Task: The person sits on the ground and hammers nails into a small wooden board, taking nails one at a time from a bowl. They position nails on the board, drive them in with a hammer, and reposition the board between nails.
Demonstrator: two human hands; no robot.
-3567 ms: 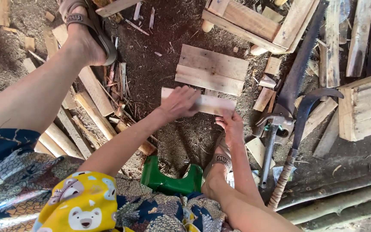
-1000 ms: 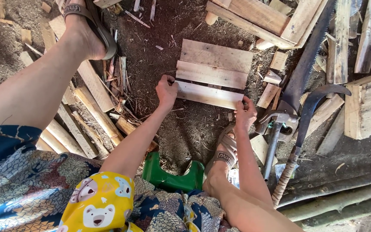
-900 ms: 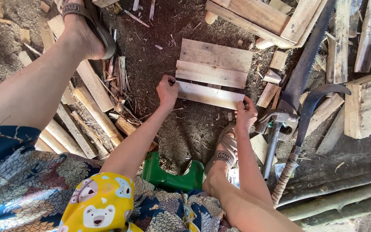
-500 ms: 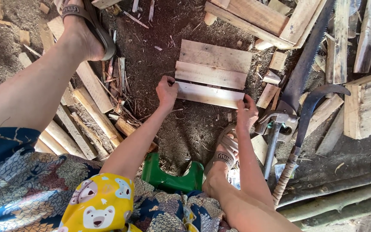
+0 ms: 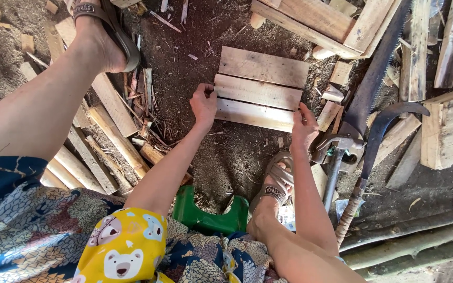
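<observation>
Three short pale wooden boards lie side by side on the dirt: a far board [image 5: 263, 66], a middle board [image 5: 258, 91] and a near board [image 5: 254, 114]. My left hand [image 5: 204, 104] rests at the left ends of the middle and near boards, fingers curled against them. My right hand [image 5: 304, 126] grips the right end of the near board. My sandalled right foot [image 5: 274, 184] is planted just below the boards and my left foot [image 5: 102, 32] is stretched out to the upper left.
A hand saw [image 5: 373, 78], a curved sickle [image 5: 378, 137] and a hammer [image 5: 336, 157] lie right of the boards. Wooden frames [image 5: 321, 23] and a crate [image 5: 452, 128] lie at the back and right. Split sticks [image 5: 108, 141] are piled at left. A green stool [image 5: 209, 216] is under me.
Since the earliest frame the near board has been slid up against the other two. In the last second both hands stayed at its ends, barely shifting.
</observation>
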